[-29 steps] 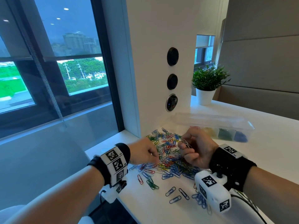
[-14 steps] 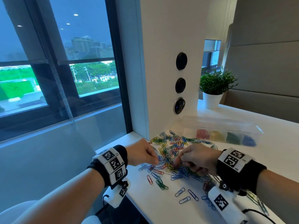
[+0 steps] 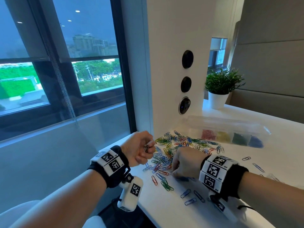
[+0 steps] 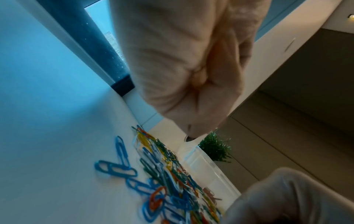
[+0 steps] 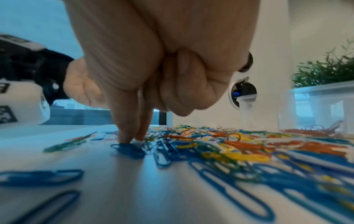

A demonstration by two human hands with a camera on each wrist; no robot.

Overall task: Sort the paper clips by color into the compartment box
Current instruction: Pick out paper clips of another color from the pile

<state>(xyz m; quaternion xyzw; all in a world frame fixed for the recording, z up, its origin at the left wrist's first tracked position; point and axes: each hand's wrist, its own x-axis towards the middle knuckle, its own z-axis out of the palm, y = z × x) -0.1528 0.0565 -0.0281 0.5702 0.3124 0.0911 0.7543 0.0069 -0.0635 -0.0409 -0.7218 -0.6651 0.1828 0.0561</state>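
A heap of mixed paper clips point(image 3: 178, 144) in several colours lies on the white desk point(image 3: 164, 209). The clear compartment box point(image 3: 230, 129) behind it holds red, yellow, green and blue clips in separate cells. My left hand point(image 3: 148, 149) is raised at the pile's left edge, fist curled round a few white clips point(image 3: 146, 146). My right hand point(image 3: 175, 171) reaches down at the pile's near edge. In the right wrist view its thumb and forefinger point(image 5: 132, 139) pinch a dark blue clip point(image 5: 127, 148) flat on the desk; the other fingers are curled in.
Loose blue clips point(image 3: 190, 197) and a green one point(image 3: 167, 185) lie scattered near the desk's front edge. A white pillar with round sockets point(image 3: 185, 105) stands just behind the pile. A potted plant point(image 3: 219, 89) sits beyond the box.
My left hand has lifted off the pile and turned up with white clips in its fist. My right hand has come down and toward me to the pile's near edge.
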